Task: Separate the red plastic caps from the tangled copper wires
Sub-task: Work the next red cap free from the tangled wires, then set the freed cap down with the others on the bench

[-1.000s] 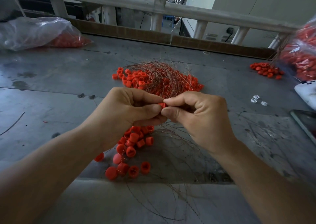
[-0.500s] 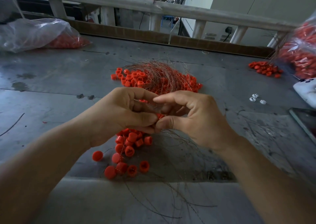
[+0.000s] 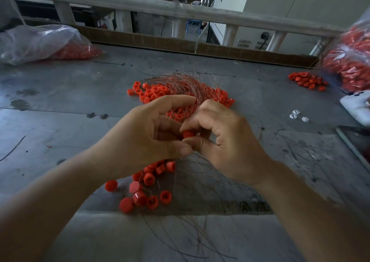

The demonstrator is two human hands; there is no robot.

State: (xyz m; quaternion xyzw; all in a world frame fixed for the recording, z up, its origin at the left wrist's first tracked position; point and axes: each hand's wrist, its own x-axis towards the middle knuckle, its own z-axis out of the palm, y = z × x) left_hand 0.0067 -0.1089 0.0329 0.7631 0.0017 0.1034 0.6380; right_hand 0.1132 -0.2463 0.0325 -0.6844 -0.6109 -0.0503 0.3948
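1. Two hands together above the table; right hand pinching one red cap between thumb and forefinger.
2. Left hand against the right at the thumb tips; its own grip not determinable.
3. Tangled copper wires heaped on the far cap pile behind the hands; loose caps below the left hand.

This looks like a workshop or small factory bench. The scuffed grey sheet-metal surface carries a clear plastic bag of red caps at its far left corner, loose heaps of red caps tangled with copper wire, and a pipe railing behind.
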